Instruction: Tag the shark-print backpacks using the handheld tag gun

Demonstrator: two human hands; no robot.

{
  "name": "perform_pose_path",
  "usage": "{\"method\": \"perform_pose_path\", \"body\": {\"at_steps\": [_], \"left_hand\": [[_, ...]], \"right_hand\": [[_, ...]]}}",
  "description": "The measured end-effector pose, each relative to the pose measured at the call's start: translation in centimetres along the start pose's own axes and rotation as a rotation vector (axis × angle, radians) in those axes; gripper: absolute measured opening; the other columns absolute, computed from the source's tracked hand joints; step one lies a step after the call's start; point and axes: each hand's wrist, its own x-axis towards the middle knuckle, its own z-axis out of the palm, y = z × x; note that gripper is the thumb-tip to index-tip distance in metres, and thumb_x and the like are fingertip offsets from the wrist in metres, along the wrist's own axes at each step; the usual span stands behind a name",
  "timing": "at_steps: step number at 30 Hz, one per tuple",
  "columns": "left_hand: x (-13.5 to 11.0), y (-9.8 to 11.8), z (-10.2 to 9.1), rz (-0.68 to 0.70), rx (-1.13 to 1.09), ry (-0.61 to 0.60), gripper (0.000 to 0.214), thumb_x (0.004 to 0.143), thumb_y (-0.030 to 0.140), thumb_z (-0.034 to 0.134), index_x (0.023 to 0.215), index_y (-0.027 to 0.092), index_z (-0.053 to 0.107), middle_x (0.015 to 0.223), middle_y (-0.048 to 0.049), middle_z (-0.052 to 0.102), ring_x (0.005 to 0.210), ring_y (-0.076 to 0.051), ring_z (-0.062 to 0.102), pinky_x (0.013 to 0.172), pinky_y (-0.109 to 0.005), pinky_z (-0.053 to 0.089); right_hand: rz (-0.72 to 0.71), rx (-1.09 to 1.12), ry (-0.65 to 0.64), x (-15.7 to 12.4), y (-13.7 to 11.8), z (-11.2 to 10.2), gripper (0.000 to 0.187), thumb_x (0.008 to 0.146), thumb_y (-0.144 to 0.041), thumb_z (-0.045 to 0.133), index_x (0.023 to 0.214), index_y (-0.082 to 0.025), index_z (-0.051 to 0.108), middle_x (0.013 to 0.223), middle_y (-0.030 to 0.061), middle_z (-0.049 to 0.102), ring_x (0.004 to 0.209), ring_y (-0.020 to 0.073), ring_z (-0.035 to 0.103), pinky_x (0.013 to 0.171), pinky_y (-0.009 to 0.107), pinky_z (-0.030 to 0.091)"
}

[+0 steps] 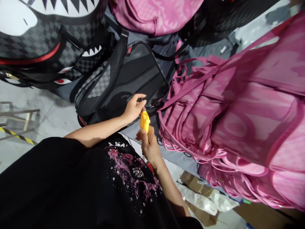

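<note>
My right hand [149,144] is wrapped around a small yellow hand tool [145,121], whose narrow tip points up and away from me. Just beyond that tip, my left hand [135,107] has its thumb and forefinger curled toward each other. Whatever lies between those fingers is too small and dark to make out. Both hands are over the near edge of a black backpack [135,74], which lies with its padded back and shoulder straps facing up. Grey checkered panels show along its left side.
Pink camouflage backpacks [238,117] are piled high on the right, straps hanging loose. Black checkered bags with shark teeth [52,41] stand at the left, and a pink bag [157,16] sits behind. Cardboard [259,216] and plastic wrap [202,200] lie on the floor below.
</note>
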Motion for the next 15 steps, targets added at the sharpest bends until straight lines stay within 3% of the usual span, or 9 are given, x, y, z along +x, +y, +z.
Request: {"method": "perform_pose_path", "body": {"at_steps": [2,4,6,9,12,15], "left_hand": [[0.9,0.3,-1.3,0.011,0.151,-0.015,0.044,0.094,0.021,0.053,0.136,0.017,0.045,0.057,0.0061,0.060,0.044,-0.011,0.053,0.049,-0.022,0.043],[2.0,0.7,-3.4,0.117,0.385,0.013,0.040,0.095,0.023,0.052,0.135,0.017,0.049,0.065,0.0029,0.066,0.052,-0.012,0.058,0.057,-0.024,0.047],[3.1,1.2,-5.7,0.254,0.616,0.064,0.029,0.096,0.023,0.051,0.123,0.018,0.059,0.076,-0.0006,0.072,0.065,-0.014,0.065,0.068,-0.027,0.049],[4.7,2.0,-7.9,0.353,0.871,0.035,0.019,0.093,0.019,0.056,0.109,0.019,0.066,0.091,-0.0032,0.074,0.084,-0.018,0.068,0.078,-0.030,0.049],[5.8,2.4,-8.1,0.379,1.033,-0.079,0.014,0.091,0.018,0.060,0.104,0.020,0.067,0.100,-0.0040,0.073,0.094,-0.020,0.068,0.080,-0.031,0.049],[6.9,2.4,-7.1,0.450,1.167,-0.168,0.015,0.089,0.020,0.064,0.104,0.019,0.066,0.108,-0.0072,0.069,0.104,-0.024,0.063,0.086,-0.034,0.048]], "right_hand": [[-0.005,0.307,0.088,0.2,0.6,1.0,0.046,0.097,-0.065,0.030,0.091,-0.022,0.045,0.074,0.0021,0.058,0.063,0.0166,0.059,0.061,0.031,0.050],[0.078,0.424,0.226,0.9,1.0,1.7,0.047,0.093,-0.069,0.037,0.086,-0.023,0.045,0.065,-0.0019,0.051,0.053,0.0139,0.051,0.051,0.029,0.047],[0.149,0.426,0.333,1.7,0.9,2.1,0.047,0.091,-0.070,0.042,0.084,-0.024,0.046,0.060,-0.0041,0.046,0.047,0.0125,0.045,0.044,0.027,0.042],[0.163,0.336,0.303,2.3,0.3,2.4,0.047,0.091,-0.068,0.046,0.081,-0.023,0.048,0.059,-0.0036,0.047,0.047,0.0120,0.045,0.043,0.026,0.039],[0.195,0.287,0.356,2.4,-0.2,2.5,0.048,0.093,-0.068,0.043,0.078,-0.023,0.047,0.057,-0.0040,0.046,0.046,0.0118,0.044,0.042,0.027,0.036],[0.216,0.280,0.351,2.5,-0.3,2.3,0.047,0.093,-0.068,0.043,0.078,-0.023,0.047,0.057,-0.0040,0.046,0.046,0.0121,0.044,0.042,0.027,0.036]]}}
